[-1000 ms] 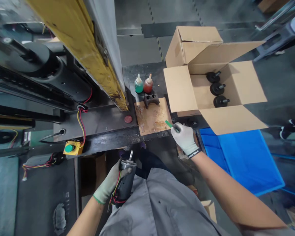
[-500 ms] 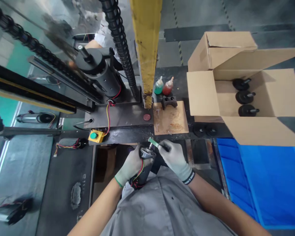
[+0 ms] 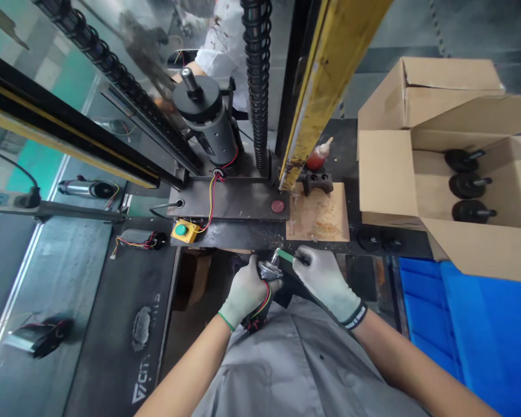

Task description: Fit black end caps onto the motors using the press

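Note:
My left hand (image 3: 245, 292), in a light glove, is wrapped round an electric motor (image 3: 270, 271) held at my waist. The motor is tilted, its metal shaft end up, with red, yellow and green wires along its side. In my gloved right hand (image 3: 325, 281), closed fingers grip a thin flat green strip (image 3: 285, 255) whose exact kind I cannot make out. The far end of the strip lies against or right beside the motor's shaft; exact contact is unclear.
Ahead stands a press with another motor (image 3: 208, 124), beside a yellow post (image 3: 330, 87). A yellow box with a green button (image 3: 184, 230) sits at its front. To the right are a cardboard box (image 3: 386, 174) with black shafted parts and a blue bin (image 3: 481, 330). A person's sleeve (image 3: 219, 58) shows behind the press.
The camera view has turned, so the bench appears further right and the green bottle is hidden behind the yellow post. Both hands keep their holds, the strip still at the shaft.

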`<action>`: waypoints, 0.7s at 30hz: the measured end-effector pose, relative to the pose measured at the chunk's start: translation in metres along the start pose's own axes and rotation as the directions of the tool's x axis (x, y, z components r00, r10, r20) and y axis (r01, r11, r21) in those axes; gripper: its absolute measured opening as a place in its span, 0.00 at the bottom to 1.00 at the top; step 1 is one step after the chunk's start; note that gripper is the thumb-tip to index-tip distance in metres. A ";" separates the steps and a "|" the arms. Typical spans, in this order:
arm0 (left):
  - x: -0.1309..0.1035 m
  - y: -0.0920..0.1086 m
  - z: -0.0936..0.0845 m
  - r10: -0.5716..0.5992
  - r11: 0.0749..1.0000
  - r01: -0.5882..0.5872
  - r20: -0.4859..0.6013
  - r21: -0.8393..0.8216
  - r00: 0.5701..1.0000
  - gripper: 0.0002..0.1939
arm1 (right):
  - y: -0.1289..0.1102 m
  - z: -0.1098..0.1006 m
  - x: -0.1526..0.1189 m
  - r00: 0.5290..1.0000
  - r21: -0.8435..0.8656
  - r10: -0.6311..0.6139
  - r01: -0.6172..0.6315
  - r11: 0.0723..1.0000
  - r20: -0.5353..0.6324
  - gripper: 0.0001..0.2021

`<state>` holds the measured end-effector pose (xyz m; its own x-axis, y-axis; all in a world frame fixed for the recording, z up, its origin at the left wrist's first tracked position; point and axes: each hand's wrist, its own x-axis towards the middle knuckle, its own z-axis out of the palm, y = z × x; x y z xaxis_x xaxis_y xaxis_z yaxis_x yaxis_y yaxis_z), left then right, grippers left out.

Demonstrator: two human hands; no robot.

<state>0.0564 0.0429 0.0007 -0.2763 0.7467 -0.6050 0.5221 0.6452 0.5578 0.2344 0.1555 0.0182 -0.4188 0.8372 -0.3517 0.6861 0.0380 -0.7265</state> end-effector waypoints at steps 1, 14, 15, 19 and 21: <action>0.000 -0.001 0.000 -0.005 1.000 0.005 -0.005 -0.002 1.000 0.31 | -0.002 -0.004 0.000 1.000 -0.005 0.006 -0.006 1.000 -0.013 0.11; -0.003 -0.022 -0.022 0.127 0.913 -0.078 0.097 -0.399 0.987 0.29 | 0.137 -0.042 0.053 0.871 0.151 0.255 -0.210 0.966 -0.419 0.21; -0.004 -0.024 -0.025 0.135 0.901 -0.076 0.108 -0.427 0.985 0.30 | 0.158 -0.042 0.066 0.856 0.124 0.267 -0.236 0.964 -0.442 0.21; -0.012 -0.033 -0.035 0.077 0.883 -0.010 0.124 -0.470 0.989 0.31 | 0.211 -0.042 0.111 0.849 0.083 0.287 -0.280 0.957 -0.443 0.20; -0.019 -0.038 -0.040 0.054 0.875 0.010 0.119 -0.483 0.991 0.31 | 0.222 -0.041 0.125 0.850 0.047 0.281 -0.291 0.956 -0.445 0.18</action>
<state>0.0099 0.0105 0.0139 -0.1499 0.7560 -0.6372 0.0644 0.6506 0.7567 0.3593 0.2907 -0.1629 0.1016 0.9654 -0.2403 0.7496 -0.2331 -0.6195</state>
